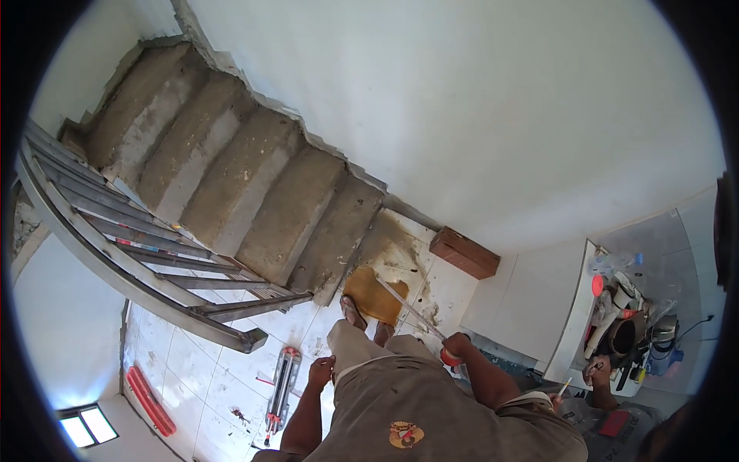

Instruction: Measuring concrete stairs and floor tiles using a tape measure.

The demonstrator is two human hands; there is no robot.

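Note:
My right hand (457, 346) is closed around a red tape measure (448, 357). From it the pale blade (412, 309) runs out, slanting down to the floor by a brown mat (371, 294) at the foot of the stairs. My left hand (322, 372) hangs beside my trouser leg (350, 346) with its fingers curled against the cloth; whether they pinch anything is too small to tell. One of my sandalled feet (352, 312) stands on the edge of the mat. Bare concrete stairs (262, 185) climb away to the far left.
A metal railing (154, 285) flanks the stairs. A tile cutter (282, 393) and a long red object (151, 400) lie on white floor tiles. A brown box (464, 252) stands against the wall. At right, a co-worker's hand (599, 371) is near a cluttered counter (571, 319).

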